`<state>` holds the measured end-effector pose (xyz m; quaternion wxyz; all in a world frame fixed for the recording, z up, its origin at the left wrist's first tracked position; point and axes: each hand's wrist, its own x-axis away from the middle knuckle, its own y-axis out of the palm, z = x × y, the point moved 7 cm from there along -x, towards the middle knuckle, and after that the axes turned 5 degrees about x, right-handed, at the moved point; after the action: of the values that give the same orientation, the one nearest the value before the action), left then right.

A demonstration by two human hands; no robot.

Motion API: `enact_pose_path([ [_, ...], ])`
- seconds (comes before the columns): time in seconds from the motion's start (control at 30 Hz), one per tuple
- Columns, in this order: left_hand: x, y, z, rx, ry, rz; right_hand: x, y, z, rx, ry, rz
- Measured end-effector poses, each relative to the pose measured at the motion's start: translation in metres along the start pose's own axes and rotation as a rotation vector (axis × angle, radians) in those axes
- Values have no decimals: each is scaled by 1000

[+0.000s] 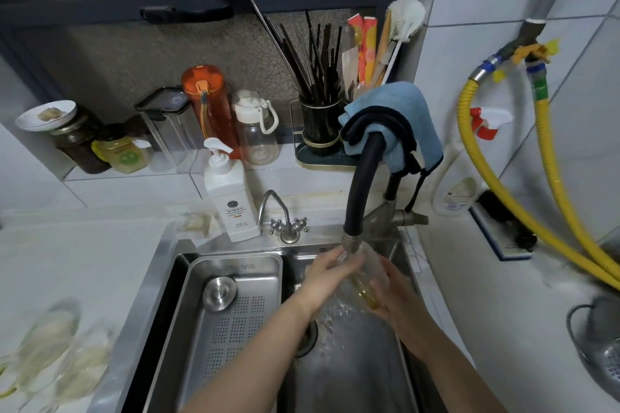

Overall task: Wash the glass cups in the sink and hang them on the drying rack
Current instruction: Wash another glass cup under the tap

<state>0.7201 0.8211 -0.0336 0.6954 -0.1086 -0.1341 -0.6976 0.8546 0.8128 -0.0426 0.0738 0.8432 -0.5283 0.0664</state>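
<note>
A clear glass cup with an amber base (367, 282) is tilted under the black faucet spout (360, 198) over the steel sink (352, 375). Water runs over it and splashes near the drain (307, 335). My left hand (327, 278) grips the cup's upper part from the left. My right hand (397, 295) holds the cup's lower side from the right. Two more glass cups (50, 345) stand blurred on the white counter at the lower left. No drying rack is visible.
A perforated steel tray (231, 282) with a round lid fills the sink's left half. A soap pump bottle (229, 198) and a small tap (285, 218) stand behind the sink. Jars, bottles and a chopstick holder (318, 124) line the sill. A metal colander (600, 345) sits at right.
</note>
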Motion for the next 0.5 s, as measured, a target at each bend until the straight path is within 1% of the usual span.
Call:
enact_pose_path([
  [0.07, 5, -2, -4, 32, 0, -31, 3, 5, 3, -34, 14, -23],
  [0.13, 12, -10, -8, 89, -17, -27, 0, 14, 5, -49, 22, -53],
  [0.2, 16, -20, -12, 118, -22, -29, -7, 17, 7, -22, 37, -27],
  [0.27, 20, -33, -11, 100, -4, -3, -15, 24, 6, 51, 33, -32],
  [0.4, 25, -51, -3, 30, 74, 101, -29, 43, 2, 151, 37, -89],
  [0.5, 24, -51, -3, -82, 112, 126, -37, 50, -2, 145, 70, -46],
])
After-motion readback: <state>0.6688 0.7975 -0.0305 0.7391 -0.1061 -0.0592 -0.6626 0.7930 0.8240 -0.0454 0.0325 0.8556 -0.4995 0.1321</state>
